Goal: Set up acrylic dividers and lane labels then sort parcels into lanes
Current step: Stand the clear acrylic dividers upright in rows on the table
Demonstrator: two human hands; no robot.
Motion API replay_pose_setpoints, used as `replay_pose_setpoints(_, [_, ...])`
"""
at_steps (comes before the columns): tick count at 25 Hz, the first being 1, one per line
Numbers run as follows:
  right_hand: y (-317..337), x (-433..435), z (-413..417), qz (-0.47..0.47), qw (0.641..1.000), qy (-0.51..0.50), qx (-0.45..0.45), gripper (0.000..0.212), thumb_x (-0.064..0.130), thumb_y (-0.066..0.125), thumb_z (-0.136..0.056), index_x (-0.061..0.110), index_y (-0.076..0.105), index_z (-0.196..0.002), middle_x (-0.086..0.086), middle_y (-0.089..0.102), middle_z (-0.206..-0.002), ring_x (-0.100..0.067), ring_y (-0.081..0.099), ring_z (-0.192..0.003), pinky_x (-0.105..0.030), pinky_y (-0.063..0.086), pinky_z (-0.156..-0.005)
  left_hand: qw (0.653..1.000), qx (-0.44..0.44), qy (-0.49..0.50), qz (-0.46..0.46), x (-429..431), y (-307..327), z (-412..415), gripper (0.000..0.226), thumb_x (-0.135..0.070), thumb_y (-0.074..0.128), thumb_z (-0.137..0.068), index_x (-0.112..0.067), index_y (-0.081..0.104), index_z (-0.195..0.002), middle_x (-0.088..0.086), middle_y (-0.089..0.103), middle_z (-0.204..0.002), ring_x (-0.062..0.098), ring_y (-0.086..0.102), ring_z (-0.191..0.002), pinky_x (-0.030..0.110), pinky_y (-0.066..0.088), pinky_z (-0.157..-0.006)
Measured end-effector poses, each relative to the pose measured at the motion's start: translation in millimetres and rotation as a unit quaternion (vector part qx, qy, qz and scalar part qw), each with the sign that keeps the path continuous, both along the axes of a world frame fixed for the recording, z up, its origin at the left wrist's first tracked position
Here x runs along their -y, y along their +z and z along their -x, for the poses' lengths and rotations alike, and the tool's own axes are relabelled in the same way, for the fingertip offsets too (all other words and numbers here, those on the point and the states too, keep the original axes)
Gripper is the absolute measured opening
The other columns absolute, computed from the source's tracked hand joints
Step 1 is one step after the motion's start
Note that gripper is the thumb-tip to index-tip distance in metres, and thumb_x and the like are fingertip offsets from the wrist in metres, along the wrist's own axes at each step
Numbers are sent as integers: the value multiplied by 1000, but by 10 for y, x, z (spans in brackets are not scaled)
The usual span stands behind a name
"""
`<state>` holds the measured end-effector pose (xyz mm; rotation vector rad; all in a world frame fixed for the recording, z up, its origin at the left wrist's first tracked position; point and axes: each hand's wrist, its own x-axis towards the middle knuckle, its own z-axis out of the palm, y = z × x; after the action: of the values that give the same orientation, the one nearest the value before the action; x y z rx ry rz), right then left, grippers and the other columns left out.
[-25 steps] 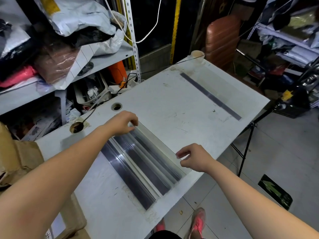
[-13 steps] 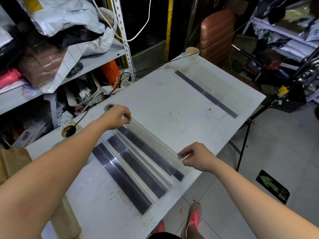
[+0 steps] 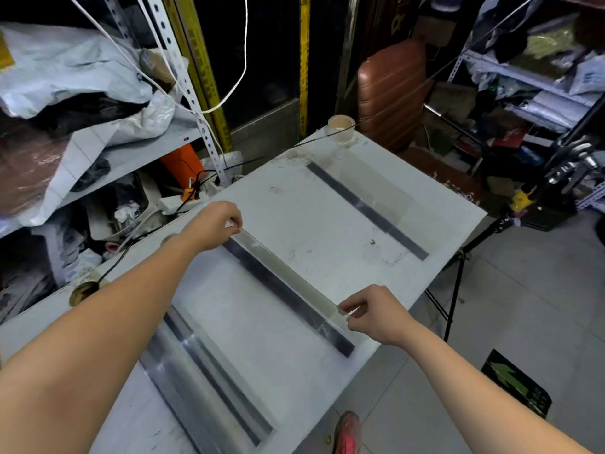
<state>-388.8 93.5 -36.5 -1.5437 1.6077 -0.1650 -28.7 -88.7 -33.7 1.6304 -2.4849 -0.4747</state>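
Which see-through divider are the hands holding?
The middle divider: the left hand and right hand pinch its ends. The far divider and the near stack are untouched.

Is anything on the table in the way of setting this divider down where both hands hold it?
Nothing visible. The left hand and right hand pinch the divider by its ends over bare table. The spare dividers lie nearer, the placed divider and tape roll farther off.

Both hands hold a clear divider [image 3: 288,276] over the table [image 3: 320,224]. The left hand [image 3: 212,224] pinches its far end. The right hand [image 3: 376,314] pinches the near end.
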Motion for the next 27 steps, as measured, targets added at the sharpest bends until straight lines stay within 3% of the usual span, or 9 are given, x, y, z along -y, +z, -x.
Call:
replay_pose_setpoints(6, [-52,260,275,20,999,-37,5,34,3,65,-83,23,81,-106,15,76,-104,2,70,-80,-8,46,-60,1000,4,-6,-7,441,111,338,7,-11,77,-88,-14,71,-90,-1,65,-95,17,59,-89,33,50,-85])
replay_pose_setpoints(12, [-65,404,471,16,995,-100,-2,31,5,69,-85,22,81,-107,18,75,-101,8,68,-81,-10,51,-63,999,4,-41,-3,917,50,536,7,-12,77,-88,-16,72,-90,-2,65,-94,16,60,-88,29,49,-81])
replay_pose_setpoints(19, [-81,439,475,4,993,-119,-16,29,8,68,-87,27,80,-106,19,74,-103,11,66,-80,-7,46,-58,997,-9,-71,-7,1326,4,585,7,-9,77,-89,-14,72,-89,-2,65,-94,13,58,-87,24,44,-79])
replay_pose_setpoints(27, [-87,418,358,12,990,-135,-28,27,10,71,-86,31,81,-100,21,75,-98,9,66,-80,-6,44,-57,997,-14,-81,-8,1462,6,476,7,-8,78,-87,-13,73,-88,-1,65,-92,15,60,-86,30,53,-80])
